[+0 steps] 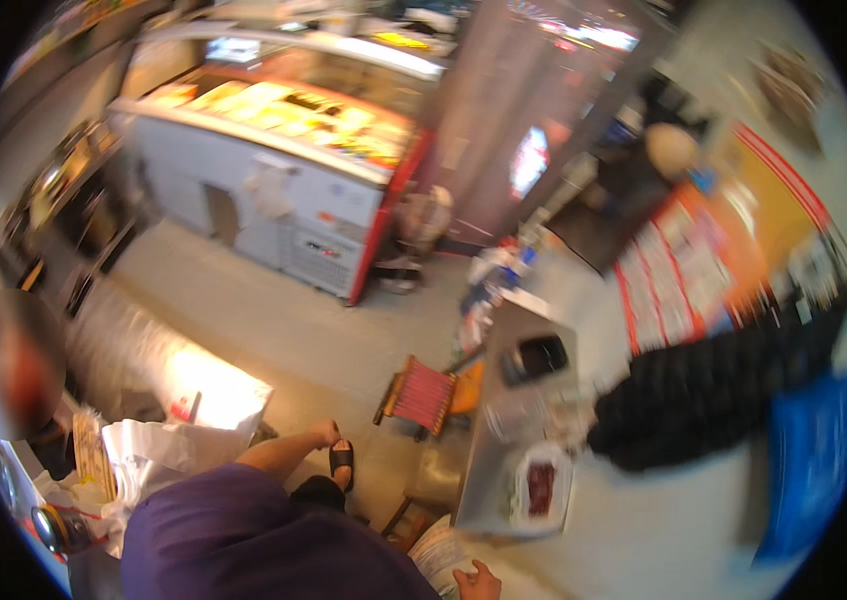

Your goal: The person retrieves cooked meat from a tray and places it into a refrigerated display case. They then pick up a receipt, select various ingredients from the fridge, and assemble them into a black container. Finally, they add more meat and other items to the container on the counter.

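My left hand (325, 433) hangs low beside a black sandal (342, 462) on a foot, below a bare forearm and purple sleeve (243, 530). It is small and blurred, so its finger pose is unclear. At the lower edge, my right hand (479, 580) has its fingers apart and nothing visible in them. Closest to it is a white printed sack (440, 555). Further up, a metal table (483, 440) carries a tray of dark red food (540, 488), a clear plastic container (516, 415) and a black tub (535, 358).
A stool with a red woven seat (420, 396) stands on the floor by the table. At the back is a lit display case (243, 215). A shiny counter (178, 365) and another person (13, 365) are at left. A black jacket (713, 390) hangs at right.
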